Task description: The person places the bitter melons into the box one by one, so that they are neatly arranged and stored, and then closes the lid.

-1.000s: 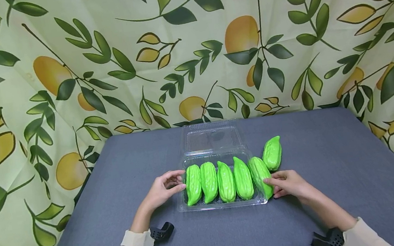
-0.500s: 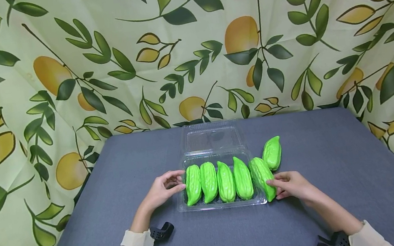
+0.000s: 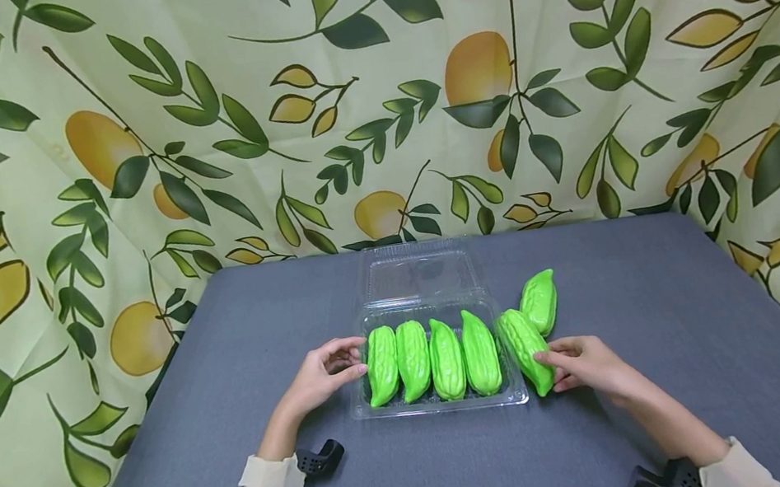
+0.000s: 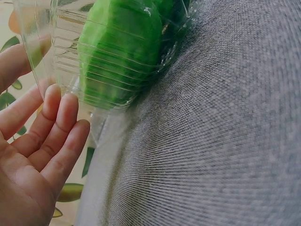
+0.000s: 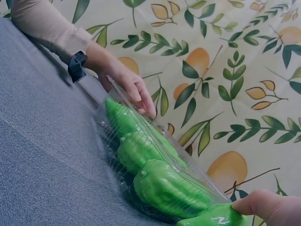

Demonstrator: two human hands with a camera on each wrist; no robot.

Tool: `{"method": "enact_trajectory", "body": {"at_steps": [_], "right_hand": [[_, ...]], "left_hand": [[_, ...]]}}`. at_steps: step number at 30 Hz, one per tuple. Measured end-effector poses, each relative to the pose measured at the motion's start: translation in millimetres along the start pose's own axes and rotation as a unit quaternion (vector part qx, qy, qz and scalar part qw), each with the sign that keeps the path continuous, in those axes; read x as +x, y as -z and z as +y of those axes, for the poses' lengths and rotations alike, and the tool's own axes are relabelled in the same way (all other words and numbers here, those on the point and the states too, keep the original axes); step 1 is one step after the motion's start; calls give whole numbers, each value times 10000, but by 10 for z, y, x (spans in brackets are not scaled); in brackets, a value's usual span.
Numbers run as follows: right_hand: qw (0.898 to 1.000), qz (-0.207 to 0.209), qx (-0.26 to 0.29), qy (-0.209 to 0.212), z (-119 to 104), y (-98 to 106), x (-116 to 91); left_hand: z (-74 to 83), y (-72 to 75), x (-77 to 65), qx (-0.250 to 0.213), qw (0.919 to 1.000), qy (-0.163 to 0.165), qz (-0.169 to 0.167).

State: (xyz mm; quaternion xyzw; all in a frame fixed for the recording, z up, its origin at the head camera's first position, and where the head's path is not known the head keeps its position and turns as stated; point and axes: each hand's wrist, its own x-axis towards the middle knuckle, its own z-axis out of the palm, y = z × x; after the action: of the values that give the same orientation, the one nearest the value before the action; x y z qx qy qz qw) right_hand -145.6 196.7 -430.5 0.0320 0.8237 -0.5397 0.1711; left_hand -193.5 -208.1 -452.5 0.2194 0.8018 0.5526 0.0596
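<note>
My left hand (image 3: 328, 373) holds the left rim of a clear plastic clamshell container (image 3: 443, 407); in the left wrist view its fingertips (image 4: 68, 108) meet the clear edge. Several bright green bitter melons (image 3: 447, 360) lie side by side in the container. Thumb and fingers of my right hand (image 3: 583, 366) pinch the lower end of another bitter melon (image 3: 519, 342), tilted just outside the container's right side. In the right wrist view the thumb (image 5: 256, 202) presses on this melon's tip. One more bitter melon (image 3: 539, 303) lies behind it on the table.
The container's lid (image 3: 418, 273) is folded open toward the back. A grey cloth-covered table (image 3: 279, 309) extends around it, with a leaf-and-fruit patterned curtain (image 3: 372, 113) behind. Dark wrist-worn devices (image 3: 321, 459) sit on both arms.
My right hand has shifted slightly right, bringing the pinched bitter melon from overlapping the container's right edge to just outside it. The left hand and the other melons stay put.
</note>
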Motion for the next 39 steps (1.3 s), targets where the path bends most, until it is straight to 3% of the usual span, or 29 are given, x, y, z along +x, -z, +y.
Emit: {"method": "enact_trajectory", "body": {"at_steps": [14, 39], "right_hand": [[9997, -58, -202, 85, -38, 100, -47], [9996, 21, 272, 122, -155, 99, -31]], "left_hand": [[4, -1, -5, -53, 10000, -50, 6], [-15, 0, -3, -10, 10000, -63, 7]]}}
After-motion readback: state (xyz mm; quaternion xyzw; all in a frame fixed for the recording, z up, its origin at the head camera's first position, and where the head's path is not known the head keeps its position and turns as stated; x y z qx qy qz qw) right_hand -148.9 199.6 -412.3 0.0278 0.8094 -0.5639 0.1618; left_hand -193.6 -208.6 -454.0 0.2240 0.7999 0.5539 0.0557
